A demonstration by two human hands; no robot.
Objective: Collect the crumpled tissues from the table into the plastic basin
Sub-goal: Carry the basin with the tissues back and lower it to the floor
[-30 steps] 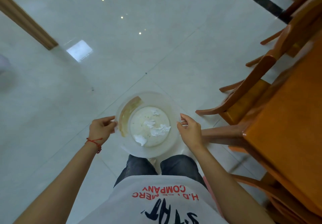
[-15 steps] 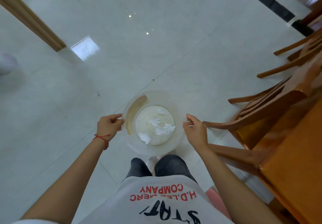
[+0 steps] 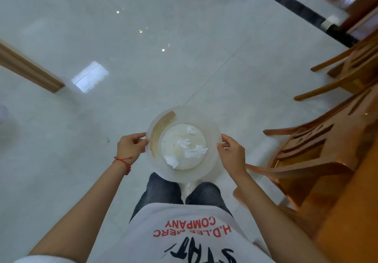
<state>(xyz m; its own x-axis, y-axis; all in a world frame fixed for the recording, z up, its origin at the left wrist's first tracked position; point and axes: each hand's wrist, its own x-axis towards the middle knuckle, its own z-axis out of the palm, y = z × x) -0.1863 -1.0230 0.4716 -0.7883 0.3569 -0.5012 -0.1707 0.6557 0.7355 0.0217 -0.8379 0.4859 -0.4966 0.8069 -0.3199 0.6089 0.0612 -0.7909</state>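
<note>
I hold a round translucent plastic basin (image 3: 212, 166) level in front of my body, above the tiled floor. My left hand (image 3: 131, 147) grips its left rim and my right hand (image 3: 232, 153) grips its right rim. Several crumpled white tissues (image 3: 195, 151) lie loose on the basin's bottom. A brownish strip runs along the inner left wall of the basin.
Wooden chairs (image 3: 319, 150) and the edge of an orange wooden table (image 3: 356, 217) stand close on my right. A wooden door frame (image 3: 28, 68) crosses the left. Glossy white floor tiles (image 3: 163, 58) stretch ahead, with a dark strip at the top right.
The view has swung left and away from the table; the chairs and table have slid toward the right edge. Both hands keep the same hold on the basin.
</note>
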